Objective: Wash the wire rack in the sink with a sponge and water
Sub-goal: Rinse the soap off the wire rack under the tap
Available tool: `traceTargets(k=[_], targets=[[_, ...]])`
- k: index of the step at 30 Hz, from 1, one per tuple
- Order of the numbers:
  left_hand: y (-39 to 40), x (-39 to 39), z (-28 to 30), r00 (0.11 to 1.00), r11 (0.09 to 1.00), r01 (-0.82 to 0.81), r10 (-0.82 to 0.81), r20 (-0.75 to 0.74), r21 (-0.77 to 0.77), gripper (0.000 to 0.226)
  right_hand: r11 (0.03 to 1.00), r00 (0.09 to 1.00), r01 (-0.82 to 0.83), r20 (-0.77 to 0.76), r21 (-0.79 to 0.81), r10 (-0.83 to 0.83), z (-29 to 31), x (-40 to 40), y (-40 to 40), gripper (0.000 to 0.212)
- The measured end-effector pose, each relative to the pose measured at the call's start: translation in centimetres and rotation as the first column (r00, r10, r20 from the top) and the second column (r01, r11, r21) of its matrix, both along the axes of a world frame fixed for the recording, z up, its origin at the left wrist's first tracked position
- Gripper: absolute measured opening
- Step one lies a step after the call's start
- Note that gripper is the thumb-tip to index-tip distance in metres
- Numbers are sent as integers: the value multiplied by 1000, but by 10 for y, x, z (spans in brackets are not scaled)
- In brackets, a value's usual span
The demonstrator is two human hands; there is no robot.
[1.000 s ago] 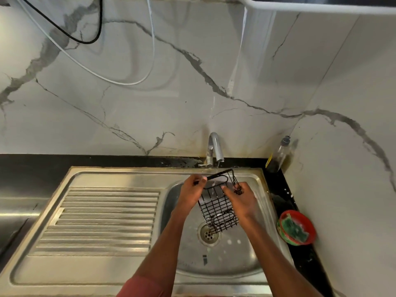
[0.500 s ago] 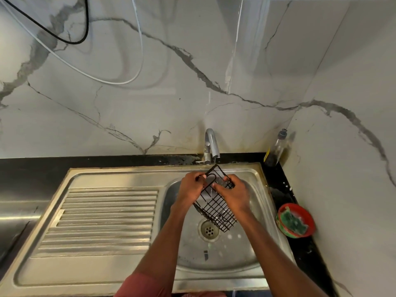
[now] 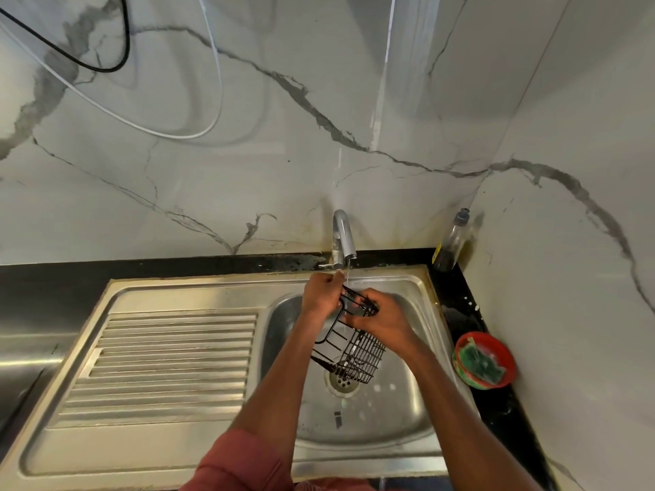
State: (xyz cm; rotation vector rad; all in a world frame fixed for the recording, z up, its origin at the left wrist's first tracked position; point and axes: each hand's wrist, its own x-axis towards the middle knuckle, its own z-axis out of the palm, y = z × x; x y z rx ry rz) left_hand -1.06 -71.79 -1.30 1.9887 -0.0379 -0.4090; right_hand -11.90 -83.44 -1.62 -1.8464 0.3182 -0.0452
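Rack (image 3: 358, 352) tilts down toward drain (image 3: 343, 380), hands (image 3: 320, 294) gripping

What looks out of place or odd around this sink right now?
The sponge sits unused in the red bowl on the counter, while both hands hold the wire rack under the tap's thin stream. White specks dot the black counter nearby. Nothing looks damaged.

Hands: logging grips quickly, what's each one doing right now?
Left hand: grips the top edge of the black wire rack.
Right hand: grips the rack's upper side.
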Motion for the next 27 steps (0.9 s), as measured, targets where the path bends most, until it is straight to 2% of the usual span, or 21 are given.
traceTargets(k=[3,5,7,9,11,13,15,17,20,22,24,27], targets=[[1,-2,1,999,998,16,-18,-40,-66,34,996,993,-77,-86,47,81,2,1,-8,46],[0,1,2,998,998,55,-55,-15,-17,34,988,987,-62,-140,144,83,5,0,-16,39],[1,7,5,994,993,105,-105,-13,47,37,981,986,43,-165,191,-11,3,-1,-22,34],[1,14,9,988,984,154,-154,-8,83,41,975,968,190,-187,118,-166,-12,-2,-28,38],[2,21,13,982,978,189,-189,-11,90,43,961,939,270,-240,63,-248,-34,-6,-33,56],[2,29,17,978,976,206,-206,-14,71,39,942,902,309,-354,127,-248,-47,-15,-32,83],[6,36,18,982,981,191,-191,4,30,28,901,858,360,-466,244,-216,-46,-24,-26,101],[9,38,17,985,985,171,-171,18,-13,20,874,851,352,-502,334,-151,-47,-25,-23,108],[22,34,13,995,995,99,-99,-8,-28,32,830,855,366,-505,421,-120,-50,-13,-18,121],[34,30,9,999,998,39,-41,-35,-51,34,804,846,411,-507,430,-162,-50,-3,-13,128],[47,24,3,996,995,-40,33,-78,-86,25,793,840,441,-504,420,-200,-49,3,-11,133],[63,12,-7,978,979,-164,144,-152,-125,27,834,846,401,-501,378,-180,-46,13,-8,140]])
